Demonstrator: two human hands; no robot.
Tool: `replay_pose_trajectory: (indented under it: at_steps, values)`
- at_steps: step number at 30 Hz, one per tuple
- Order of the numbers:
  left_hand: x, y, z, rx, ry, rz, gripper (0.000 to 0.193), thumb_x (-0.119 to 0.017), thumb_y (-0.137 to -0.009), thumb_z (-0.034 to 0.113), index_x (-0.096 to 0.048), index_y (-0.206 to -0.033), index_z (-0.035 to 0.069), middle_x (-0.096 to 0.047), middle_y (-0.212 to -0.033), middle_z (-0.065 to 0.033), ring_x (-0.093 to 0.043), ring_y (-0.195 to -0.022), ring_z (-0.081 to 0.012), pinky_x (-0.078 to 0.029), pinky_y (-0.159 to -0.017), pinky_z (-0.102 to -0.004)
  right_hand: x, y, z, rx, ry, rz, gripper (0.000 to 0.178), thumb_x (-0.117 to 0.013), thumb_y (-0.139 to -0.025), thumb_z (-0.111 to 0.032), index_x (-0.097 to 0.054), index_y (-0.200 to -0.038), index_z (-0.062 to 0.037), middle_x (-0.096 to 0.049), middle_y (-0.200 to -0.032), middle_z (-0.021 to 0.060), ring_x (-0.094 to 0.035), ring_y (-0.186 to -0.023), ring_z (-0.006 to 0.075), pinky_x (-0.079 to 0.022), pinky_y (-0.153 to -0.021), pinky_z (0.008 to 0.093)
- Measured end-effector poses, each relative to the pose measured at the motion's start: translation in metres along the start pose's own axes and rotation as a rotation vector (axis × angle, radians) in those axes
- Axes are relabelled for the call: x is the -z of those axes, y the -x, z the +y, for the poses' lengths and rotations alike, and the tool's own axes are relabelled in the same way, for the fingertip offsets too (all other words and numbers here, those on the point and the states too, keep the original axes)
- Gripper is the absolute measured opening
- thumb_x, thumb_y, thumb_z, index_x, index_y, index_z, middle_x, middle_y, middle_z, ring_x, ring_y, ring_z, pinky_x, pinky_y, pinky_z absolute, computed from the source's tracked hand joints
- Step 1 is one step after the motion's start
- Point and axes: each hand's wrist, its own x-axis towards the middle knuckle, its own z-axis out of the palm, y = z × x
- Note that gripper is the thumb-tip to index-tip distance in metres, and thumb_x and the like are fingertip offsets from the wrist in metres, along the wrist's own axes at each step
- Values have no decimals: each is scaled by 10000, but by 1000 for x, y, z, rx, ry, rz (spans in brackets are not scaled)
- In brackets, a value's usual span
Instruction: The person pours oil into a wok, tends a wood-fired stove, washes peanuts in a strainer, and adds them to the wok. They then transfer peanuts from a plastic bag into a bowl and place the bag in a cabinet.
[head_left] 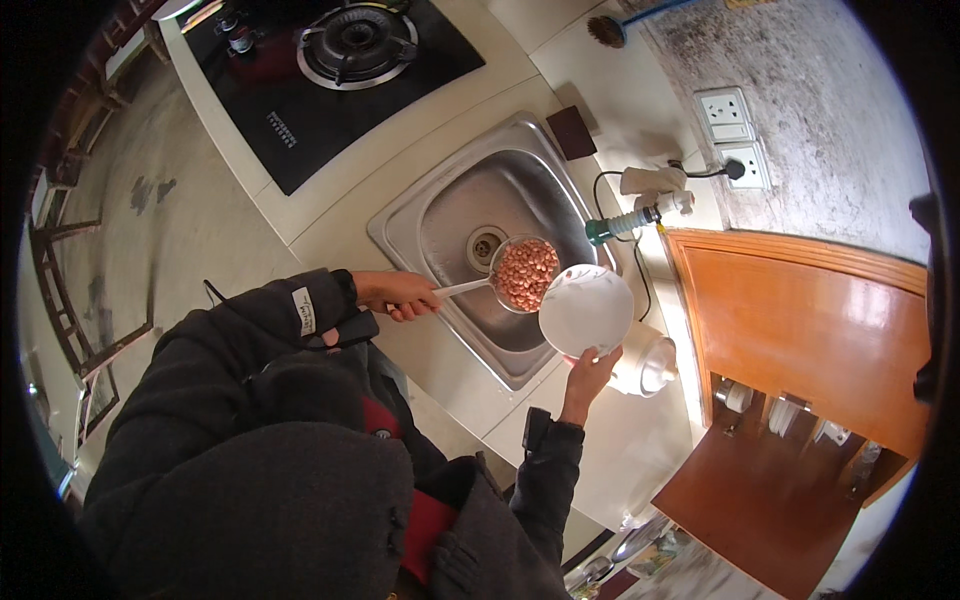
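Over the stainless steel sink [450,210], my left hand [398,293] is closed around the pale handle of a round strainer [466,287]. Reddish-brown peanuts [526,272] fill the strainer. Beside its right edge is a white bowl [586,312] with a faint pattern near the rim; the bowl's inside holds nothing that I can see. My right hand [590,375] grips the bowl by its near edge, thumb on the rim. Strainer and bowl overlap slightly in view; whether they touch I cannot tell. Below the strainer, the sink's drain [487,245] shows partly.
A black gas stove [335,90] lies at the far left. Behind the sink are a faucet with a green-ended hose [620,225] and a dark brown block [571,133]. A whitish lidded pot [648,365] stands right of the bowl. Wall sockets [735,140] and an orange wooden cabinet [800,330] are at right.
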Motion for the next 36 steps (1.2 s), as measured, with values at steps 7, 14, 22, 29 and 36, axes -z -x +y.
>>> replay_pose_trajectory:
  at_steps: [7, 14, 22, 29, 36]
  values:
    - [-1, 11, 3, 13, -52, 35, 203, -495, -988, 253, -502, -991, 51, -327, -622, 85, -286, -437, -9, -228, -339, -176, 38, 86, 75, -416, -846, -2, 549, -470, -893, -41, -298, -1414, -42, -463, -1321, 175, -585, -1070, 324, -583, -770, 407]
    - [-4, 21, 7, -28, -71, 16, 202, -488, -999, 257, -504, -985, 56, -344, -612, 88, -292, -412, -6, -237, -328, -175, 41, 148, 166, -582, -1009, 136, 507, -504, -908, -73, -349, -1390, -77, -505, -1281, 148, -617, -998, 285, -559, -786, 363]
    - [-16, 47, 42, -119, -99, 91, 198, -479, -1010, 287, -489, -978, 92, -320, -577, 88, -269, -387, 4, -253, -314, -164, 18, 148, 244, -621, -1042, 201, 389, -517, -935, -80, -426, -1305, 1, -584, -1160, 158, -669, -863, 273, -588, -722, 338]
    - [-19, 71, 63, -169, -110, 190, 210, -485, -1008, 290, -468, -968, 84, -322, -567, 84, -284, -377, -1, -264, -309, -168, 66, 134, 214, -645, 160, 228, 351, -634, -917, -244, -559, -1140, 15, -645, -944, 106, -660, -710, 205, -549, -584, 289]
    - [-13, 79, 53, -168, -85, 264, 238, -500, -998, 304, -477, -992, 67, -339, -564, 82, -303, -373, -10, -271, -308, -178, -22, 23, 31, 138, -373, -487, 192, -574, -947, -143, -674, -1072, -37, -702, -1042, 73, -679, -902, 212, -518, -796, 289]
